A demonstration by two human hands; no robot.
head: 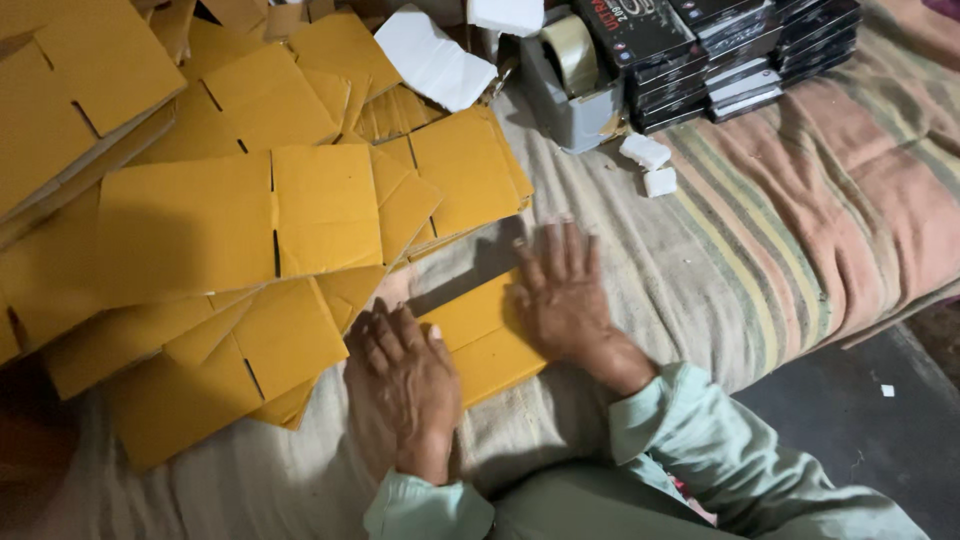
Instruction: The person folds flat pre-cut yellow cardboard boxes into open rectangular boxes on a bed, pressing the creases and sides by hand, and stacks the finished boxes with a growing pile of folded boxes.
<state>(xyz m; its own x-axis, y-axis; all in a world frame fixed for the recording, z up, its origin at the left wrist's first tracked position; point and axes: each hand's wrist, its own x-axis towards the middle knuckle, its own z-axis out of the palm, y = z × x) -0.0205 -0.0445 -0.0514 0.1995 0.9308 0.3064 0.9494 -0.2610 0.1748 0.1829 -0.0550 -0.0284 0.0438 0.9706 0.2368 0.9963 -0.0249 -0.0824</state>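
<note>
A grey tape dispenser (565,105) holds a roll of clear tape (570,50), beside stacked dark boxes (740,60). On the striped bedding (800,230), a flattened yellow cardboard piece (480,340) lies flat, its long axis running slantwise from the person up toward the loose heap of cardboard flats (240,220). The right hand (565,295) presses flat on its far right part, fingers spread. The left hand (405,375) rests at its near left edge, fingers curled together, knuckles up.
</note>
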